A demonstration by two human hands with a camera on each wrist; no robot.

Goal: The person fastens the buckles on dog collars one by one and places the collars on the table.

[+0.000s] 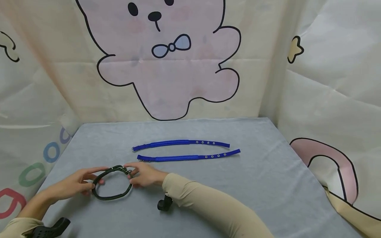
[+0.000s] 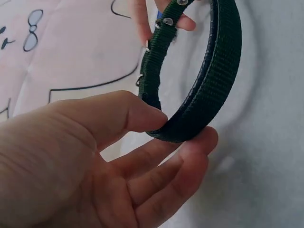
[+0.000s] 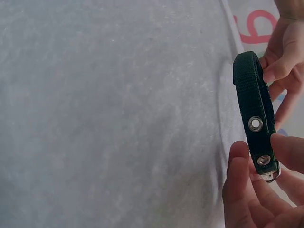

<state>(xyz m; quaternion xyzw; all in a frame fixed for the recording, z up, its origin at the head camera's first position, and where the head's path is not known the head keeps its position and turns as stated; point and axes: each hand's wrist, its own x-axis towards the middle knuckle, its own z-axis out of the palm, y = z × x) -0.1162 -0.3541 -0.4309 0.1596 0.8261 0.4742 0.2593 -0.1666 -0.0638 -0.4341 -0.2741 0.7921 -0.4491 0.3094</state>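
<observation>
Collar (image 3: 251, 102), dark green, bent round into a loop and held between both hands over the left part of the grey-blue cloth (image 1: 268, 185), apparently clear of it. Left hand (image 1: 74, 183) clamped on the left side of the loop, with the thumb on one side of the band and fingers on the other. Right hand (image 1: 147, 174) gripping the opposite end by its edges, close to an eyelet (image 3: 263, 160) and a metal ring (image 3: 274, 177). Impossible to tell from these views: a properly fastened end or merely an overlap.

Main risk, by judgement: a loop sprung open, from stiff-looking webbing straightening against a weak hold at the eyelet end. Next likeliest: a slip through the right fingertips, from gripping narrow edges rather than flat faces. Also possible: a twist in the band, from uneven turning of the wrists, and so an eyelet out of line with the hardware. Near the metal ring, perhaps a nipped fingertip, from too hard a push.

Beyond the hands, laid nearly straight on the cloth: farther blue strap (image 1: 178, 142) and nearer blue strap (image 1: 184, 158), close together yet apart. Nearer blue strap just past the right hand, hence easily nudged askew by a careless sweep of the knuckles.
</observation>
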